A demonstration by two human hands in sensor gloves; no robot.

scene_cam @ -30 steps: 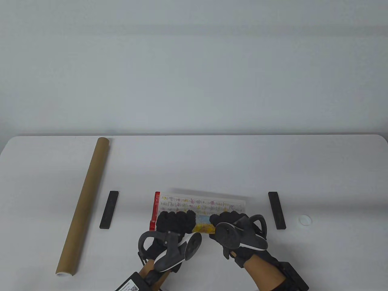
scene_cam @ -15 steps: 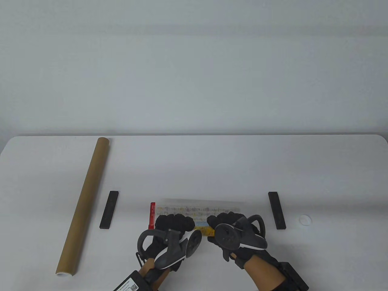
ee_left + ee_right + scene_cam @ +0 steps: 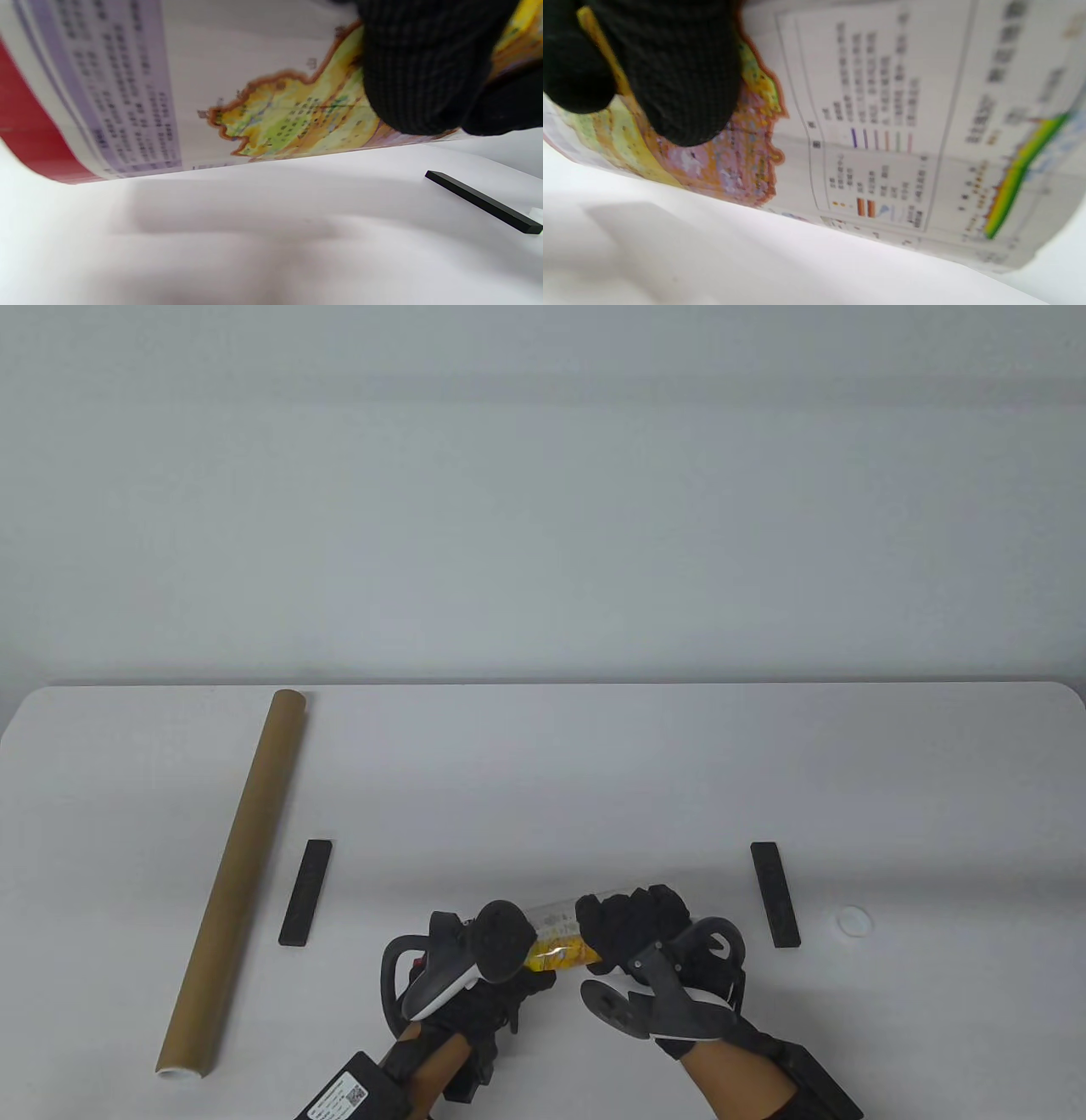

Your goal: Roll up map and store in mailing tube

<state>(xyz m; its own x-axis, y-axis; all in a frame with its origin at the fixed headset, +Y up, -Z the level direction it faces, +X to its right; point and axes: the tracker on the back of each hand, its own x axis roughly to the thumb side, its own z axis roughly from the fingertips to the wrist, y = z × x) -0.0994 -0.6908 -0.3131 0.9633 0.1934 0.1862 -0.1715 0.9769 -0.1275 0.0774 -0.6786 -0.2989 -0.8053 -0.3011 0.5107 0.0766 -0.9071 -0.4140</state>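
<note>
White table [image 3: 543, 763]: carries, along its left side, a long brown mailing tube [image 3: 234, 878] lying flat and untouched, well apart from the hands, with one black bar [image 3: 305, 892] just right of it, a second black bar [image 3: 775, 894] on the right side, and a small white cap [image 3: 853, 920] beyond that. Rolled map [image 3: 556, 937]: a printed roll near the front edge, lying crosswise, held off the tabletop between both hands. Left hand [image 3: 475, 959] wraps the roll's left portion and right hand [image 3: 645, 920] its right, gloved fingers [image 3: 683, 76] curled round the paper.
</note>
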